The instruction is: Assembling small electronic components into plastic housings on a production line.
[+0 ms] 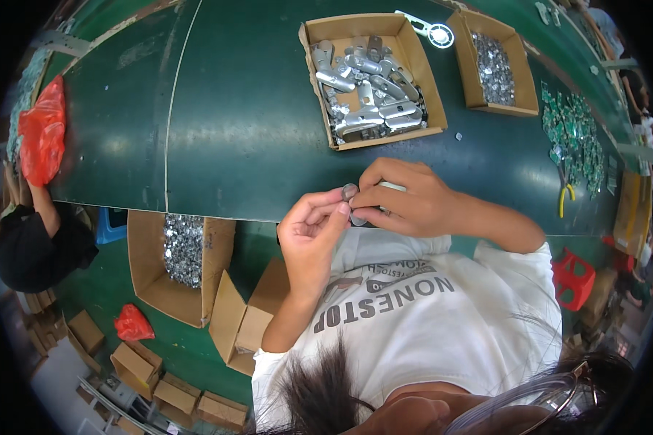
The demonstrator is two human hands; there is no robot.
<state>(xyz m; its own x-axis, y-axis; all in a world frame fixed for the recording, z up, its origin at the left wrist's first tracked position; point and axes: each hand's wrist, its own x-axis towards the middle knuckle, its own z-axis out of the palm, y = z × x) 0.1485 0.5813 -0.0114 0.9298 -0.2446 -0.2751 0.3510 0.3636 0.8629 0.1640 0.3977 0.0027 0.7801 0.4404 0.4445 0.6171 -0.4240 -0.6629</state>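
Just in front of my white shirt, at the near edge of the green table, both hands meet around a small silver metal piece (349,191). My left hand (306,235) pinches it between thumb and fingertips. From the other side, the fingers of my right hand (417,201) are closed on the same piece and partly cover it, so its full shape is hidden. Beyond the hands sits a shallow cardboard tray (437,119) with many silver metal casings (384,87) heaped inside.
At the far right stands a cardboard box (474,90) of small metal parts, near a white handheld fan (440,35). Green circuit boards (577,134) and yellow-handled pliers (561,203) lie rightward. At left are a red plastic bag (43,134), another person's arm (45,210) and a parts-filled carton (144,254).
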